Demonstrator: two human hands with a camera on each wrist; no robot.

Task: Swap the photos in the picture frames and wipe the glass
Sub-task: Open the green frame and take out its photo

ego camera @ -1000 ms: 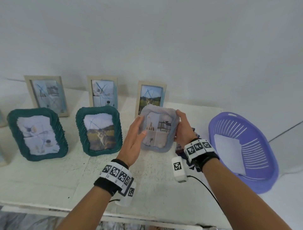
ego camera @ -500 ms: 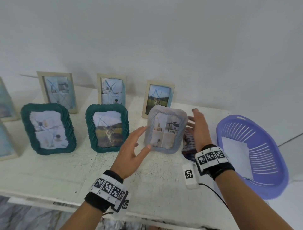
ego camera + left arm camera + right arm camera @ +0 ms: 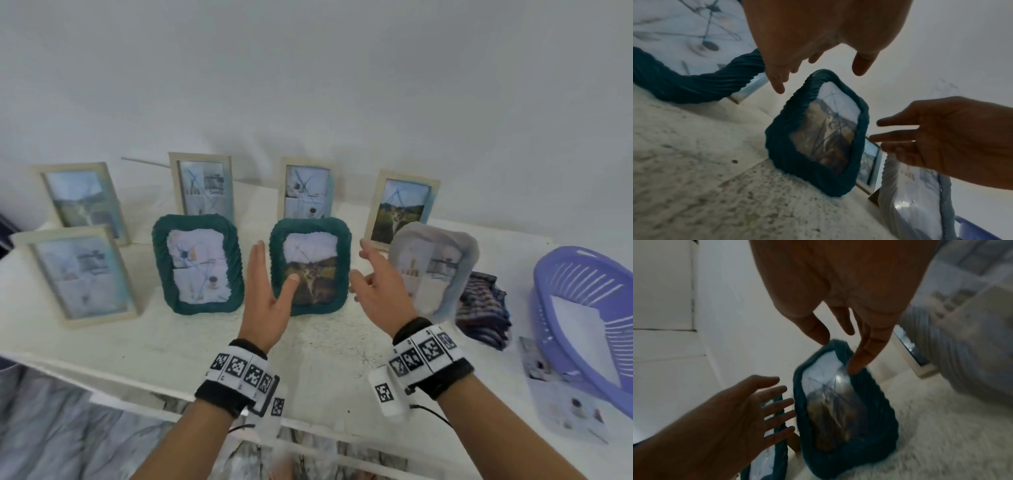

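Both grips apart, L hand & R hand flank green frame; wrist cams show gaps.

Grey frame released — set standing (upright), both hands now flanking teal frame

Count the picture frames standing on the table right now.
7. Back row: four pale wooden frames. Front row: two green frames, one grey frame. More may sit beyond the left edge.
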